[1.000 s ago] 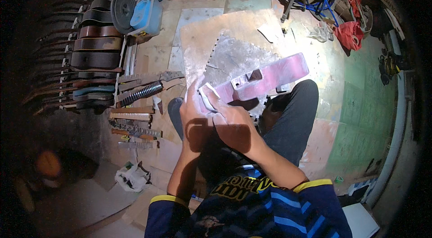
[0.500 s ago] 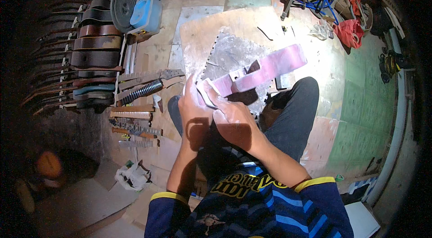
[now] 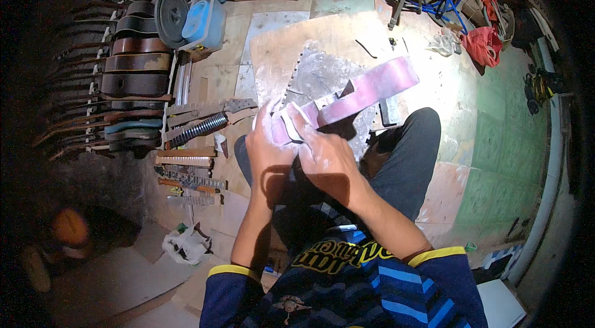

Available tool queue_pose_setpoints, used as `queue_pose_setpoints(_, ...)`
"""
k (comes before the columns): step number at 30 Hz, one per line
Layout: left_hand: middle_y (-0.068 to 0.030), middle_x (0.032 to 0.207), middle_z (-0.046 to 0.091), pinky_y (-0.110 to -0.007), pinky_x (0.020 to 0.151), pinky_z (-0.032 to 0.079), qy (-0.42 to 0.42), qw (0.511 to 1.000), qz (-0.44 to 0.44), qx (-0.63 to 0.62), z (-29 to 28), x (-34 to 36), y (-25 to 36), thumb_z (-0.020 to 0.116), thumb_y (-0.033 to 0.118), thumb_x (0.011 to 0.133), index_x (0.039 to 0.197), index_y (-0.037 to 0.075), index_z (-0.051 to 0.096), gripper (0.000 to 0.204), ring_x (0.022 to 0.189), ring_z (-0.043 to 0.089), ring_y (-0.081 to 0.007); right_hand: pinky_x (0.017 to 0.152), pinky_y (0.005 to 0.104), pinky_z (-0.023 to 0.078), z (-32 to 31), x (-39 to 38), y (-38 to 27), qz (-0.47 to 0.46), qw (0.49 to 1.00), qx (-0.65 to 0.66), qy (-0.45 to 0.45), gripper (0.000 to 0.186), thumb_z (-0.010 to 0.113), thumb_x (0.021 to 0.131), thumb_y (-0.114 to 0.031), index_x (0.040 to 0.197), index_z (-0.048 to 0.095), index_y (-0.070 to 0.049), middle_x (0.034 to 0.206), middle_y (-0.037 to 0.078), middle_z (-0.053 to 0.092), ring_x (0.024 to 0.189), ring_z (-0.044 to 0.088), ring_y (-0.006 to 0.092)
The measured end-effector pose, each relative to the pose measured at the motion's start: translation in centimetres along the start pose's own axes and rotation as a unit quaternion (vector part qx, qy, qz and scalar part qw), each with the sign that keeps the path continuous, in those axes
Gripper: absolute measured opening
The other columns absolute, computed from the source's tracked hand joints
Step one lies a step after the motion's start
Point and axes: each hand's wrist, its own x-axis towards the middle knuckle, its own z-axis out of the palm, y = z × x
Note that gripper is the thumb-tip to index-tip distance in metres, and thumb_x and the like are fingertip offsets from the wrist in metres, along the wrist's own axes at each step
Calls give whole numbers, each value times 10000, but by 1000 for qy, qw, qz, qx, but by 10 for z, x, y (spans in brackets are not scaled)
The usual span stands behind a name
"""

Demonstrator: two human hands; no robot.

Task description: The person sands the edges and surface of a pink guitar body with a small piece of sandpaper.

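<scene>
A pink, dusty guitar body (image 3: 378, 87) is tilted up over my lap, its side toward me and its far end pointing right. My left hand (image 3: 268, 134) grips its near left end, the fingers wrapped round the edge. My right hand (image 3: 328, 153) is closed on a folded white piece of sandpaper (image 3: 290, 128), pressed against the side of the body near my left hand. White dust coats both hands. Part of the near end is hidden behind my fingers.
Below the body lies a grey mat (image 3: 322, 70) on a wooden board (image 3: 269, 49). To the left are several guitar necks (image 3: 192, 160) and a row of guitars (image 3: 136, 62). A blue bin (image 3: 207, 21) stands beyond; a red bag (image 3: 482, 46) lies far right.
My right hand has moved slightly up and right along the side with the sandpaper. The guitar body has shifted slightly; my left hand keeps its hold.
</scene>
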Motion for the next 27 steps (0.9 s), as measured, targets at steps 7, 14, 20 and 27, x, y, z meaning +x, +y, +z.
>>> queue_pose_setpoints(7,-267,1126,732,-408,878,572,8,1000,6,-13,1,0,0,805,121,806,1369,26,599,607,1078,739,-378,702,569,551,3,2,-3,11,1000,-18,0,731,561,914,-103,1613,356,-163,829,283,693,783,687,487)
queue_pose_setpoints(14,-173,1229,720,-355,979,531,-14,999,-42,-11,-1,8,16,851,76,752,1349,15,617,645,1110,694,-244,728,574,534,-2,9,0,19,996,-72,44,678,580,908,-94,1569,434,-133,825,283,682,783,667,491)
queue_pose_setpoints(20,-227,1060,744,-414,864,565,25,1000,-4,-14,6,5,-9,856,99,744,1273,47,638,574,1015,741,-372,718,570,552,0,-7,4,36,993,-107,38,706,612,929,-122,1601,402,-179,856,228,682,771,677,466)
queue_pose_setpoints(27,-246,1091,737,-436,867,566,20,1000,-6,10,3,4,-4,862,108,729,1285,47,625,608,1033,724,-420,685,512,548,-12,4,1,-25,998,-4,49,679,588,889,-36,1552,484,-136,867,263,674,742,667,447)
